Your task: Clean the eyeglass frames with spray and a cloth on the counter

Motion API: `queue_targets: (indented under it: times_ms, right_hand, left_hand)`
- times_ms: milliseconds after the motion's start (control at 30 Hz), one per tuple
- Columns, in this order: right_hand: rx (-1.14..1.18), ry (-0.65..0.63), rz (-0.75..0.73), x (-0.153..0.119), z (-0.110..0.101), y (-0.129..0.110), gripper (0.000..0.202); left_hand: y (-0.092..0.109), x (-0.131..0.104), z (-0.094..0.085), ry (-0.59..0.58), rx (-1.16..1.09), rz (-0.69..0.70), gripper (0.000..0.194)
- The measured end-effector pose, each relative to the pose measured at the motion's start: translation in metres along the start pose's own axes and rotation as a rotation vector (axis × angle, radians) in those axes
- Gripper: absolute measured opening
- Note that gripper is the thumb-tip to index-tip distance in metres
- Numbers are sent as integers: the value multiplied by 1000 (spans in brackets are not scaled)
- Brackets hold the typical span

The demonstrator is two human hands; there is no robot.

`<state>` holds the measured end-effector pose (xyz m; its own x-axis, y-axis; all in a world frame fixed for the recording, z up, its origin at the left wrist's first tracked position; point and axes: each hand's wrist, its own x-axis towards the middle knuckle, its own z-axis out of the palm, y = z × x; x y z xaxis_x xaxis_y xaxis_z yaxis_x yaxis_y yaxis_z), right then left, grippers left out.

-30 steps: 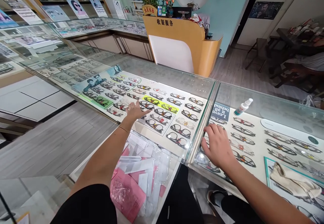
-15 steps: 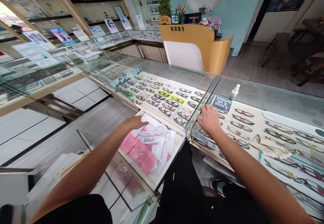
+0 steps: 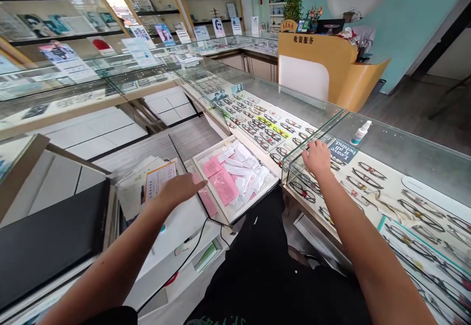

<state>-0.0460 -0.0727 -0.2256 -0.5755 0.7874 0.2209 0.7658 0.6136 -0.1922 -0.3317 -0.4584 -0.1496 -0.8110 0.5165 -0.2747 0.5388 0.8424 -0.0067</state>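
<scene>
Left hand: We hold our left hand [image 3: 179, 187] just beside the tray, with the thumb pointing at it. The other fingers are blurry and partly hidden, so we cannot tell if this grip is spread or pressed together. We see nothing in it.
Tray: The tray [image 3: 235, 211] is low and full, between our two hands. Pink packets [image 3: 224, 185] lie on its left side, and thin white packets [image 3: 247, 168] are piled on the right.
Right hand: We rest our right hand [image 3: 317, 157] on the glass surface [image 3: 399, 141], fingers loosely spread, pinching nothing.
Under the glass: Rows of eyeglasses [image 3: 371, 170].
Spray bottle: The bottle [image 3: 360, 133] stands upright beyond our right hand.
Reaching: We seem to be in a reaching step near the tray. Touching a packet would call for moving our left hand over the tray's edge.
</scene>
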Motion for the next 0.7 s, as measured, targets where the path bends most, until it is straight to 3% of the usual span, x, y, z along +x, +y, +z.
queue_targets:
  times_ms: [100, 167, 500, 700]
  right_hand:
    - [8, 4, -9, 1, 3, 3, 44]
    - [10, 9, -12, 1, 5, 4, 43]
    - [14, 11, -1, 1, 6, 5, 43]
    - [36, 10, 1, 2, 6, 5, 44]
  left_hand:
    - [-4, -9, 28, -81, -10, 14, 76]
    - [-1, -14, 38, -37, -33, -5, 88]
    - [38, -19, 48, 102, -131, -45, 114]
    - [61, -7, 61, 98, -138, 10, 109]
